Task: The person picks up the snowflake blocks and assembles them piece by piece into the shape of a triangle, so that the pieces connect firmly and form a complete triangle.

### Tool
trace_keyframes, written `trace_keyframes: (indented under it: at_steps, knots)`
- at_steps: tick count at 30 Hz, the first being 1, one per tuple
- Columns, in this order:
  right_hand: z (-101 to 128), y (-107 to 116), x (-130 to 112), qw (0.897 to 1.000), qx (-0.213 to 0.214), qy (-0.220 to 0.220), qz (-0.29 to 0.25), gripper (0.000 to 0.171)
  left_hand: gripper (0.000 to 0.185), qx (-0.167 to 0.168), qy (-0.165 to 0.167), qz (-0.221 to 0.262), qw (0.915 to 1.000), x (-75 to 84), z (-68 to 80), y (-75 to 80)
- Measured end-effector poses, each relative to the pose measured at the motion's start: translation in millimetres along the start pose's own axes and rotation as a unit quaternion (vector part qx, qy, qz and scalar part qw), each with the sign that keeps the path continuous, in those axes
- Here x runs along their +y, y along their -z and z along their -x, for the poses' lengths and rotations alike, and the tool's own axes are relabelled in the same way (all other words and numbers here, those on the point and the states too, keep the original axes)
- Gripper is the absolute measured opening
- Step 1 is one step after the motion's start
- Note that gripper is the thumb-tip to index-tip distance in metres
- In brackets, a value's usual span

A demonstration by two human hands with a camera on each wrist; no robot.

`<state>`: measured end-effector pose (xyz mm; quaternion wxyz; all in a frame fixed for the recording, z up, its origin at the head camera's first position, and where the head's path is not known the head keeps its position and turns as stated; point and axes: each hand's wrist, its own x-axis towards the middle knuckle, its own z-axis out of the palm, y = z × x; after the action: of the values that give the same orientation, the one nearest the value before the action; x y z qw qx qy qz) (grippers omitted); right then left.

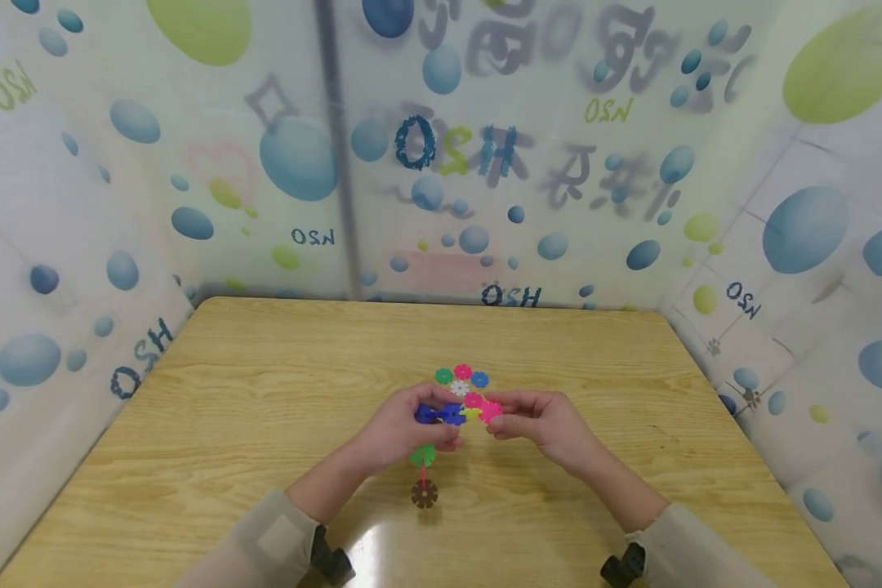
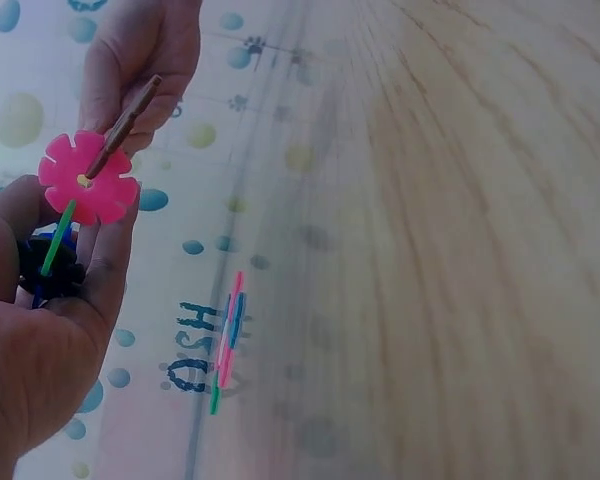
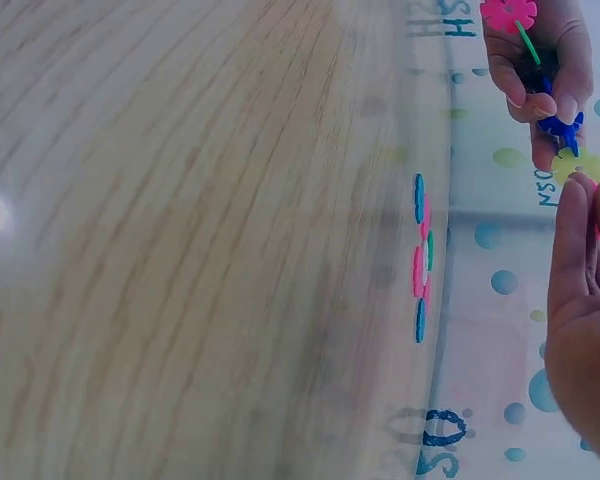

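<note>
My left hand (image 1: 393,425) grips the dark blue snowflake discs (image 1: 452,414) in a joined chain of slotted plastic discs. From the left hand the chain hangs toward me through a green disc (image 1: 423,456) and an edge-on pink one to a brown disc (image 1: 424,494). In the left wrist view, the pink disc (image 2: 80,180) faces the camera, with the brown disc (image 2: 125,125) edge-on in front. Toward the right, the chain runs through a yellow disc (image 3: 580,168). My right hand (image 1: 551,429) pinches a bright pink disc (image 1: 491,411) at that end, fingertips partly covering it.
Just beyond my hands, a flat cluster of discs lies on the wooden table (image 1: 301,367), with a green disc (image 1: 443,376), a light blue disc (image 1: 480,379) and a white disc (image 1: 459,388) among them. A patterned curtain (image 1: 441,204) stands along the table's far edge.
</note>
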<state>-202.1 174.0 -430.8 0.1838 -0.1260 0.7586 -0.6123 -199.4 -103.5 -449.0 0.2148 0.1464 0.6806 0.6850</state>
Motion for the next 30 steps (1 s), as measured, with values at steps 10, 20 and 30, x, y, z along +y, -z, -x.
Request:
trace_keyframes:
  at_steps: [10,20,30]
  knots:
    - [-0.9,-4.2,3.9,1.0,0.021,0.005,-0.023,0.049,0.043,-0.004,0.01,-0.006,0.9999,4.8,-0.7,-1.4]
    - [-1.5,-7.6,7.6,0.999,0.035,0.007,-0.027,0.044,0.043,-0.007,0.003,-0.007,0.9999,3.3,-0.8,-2.1]
    - [-0.5,-9.6,6.2,0.998,0.037,0.018,-0.038,0.044,0.045,-0.007,0.01,-0.011,0.9999,5.8,-0.8,-1.9]
